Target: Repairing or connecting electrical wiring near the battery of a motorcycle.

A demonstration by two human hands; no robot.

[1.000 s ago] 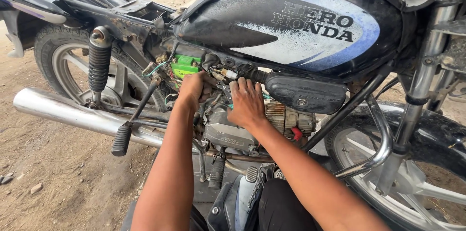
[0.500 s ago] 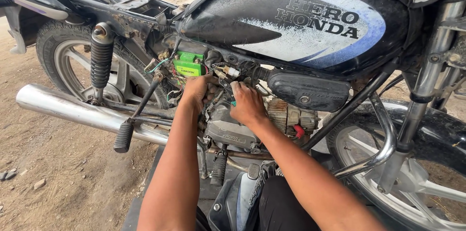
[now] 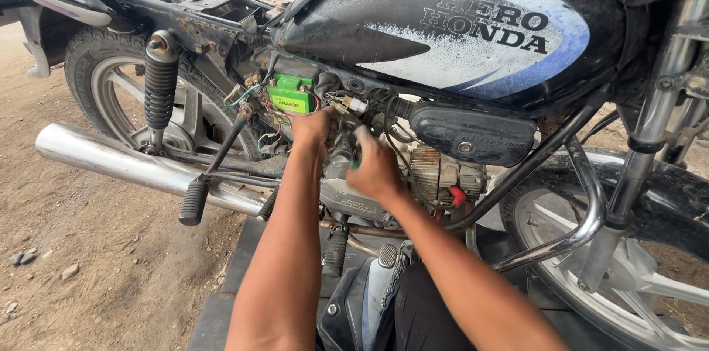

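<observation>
Meanwhile, left hand (image 3: 312, 129) pressed among wiring just below green battery (image 3: 291, 94); grip cannot be told. Right hand (image 3: 375, 170) clenched round a green-handled tool (image 3: 355, 161) at the engine (image 3: 436, 174).

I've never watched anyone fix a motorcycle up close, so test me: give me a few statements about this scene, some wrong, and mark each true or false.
1. Both hands are at the engine area under the fuel tank. True.
2. The left hand is just below a green box-shaped part. True.
3. The right hand rests on the front wheel. False: it is by the engine, with something small and green showing at its fingers.
4. The exhaust pipe is matt black. False: it is shiny chrome.
5. The motorcycle stands on tiled flooring. False: the ground is bare dirt with small stones.
</observation>
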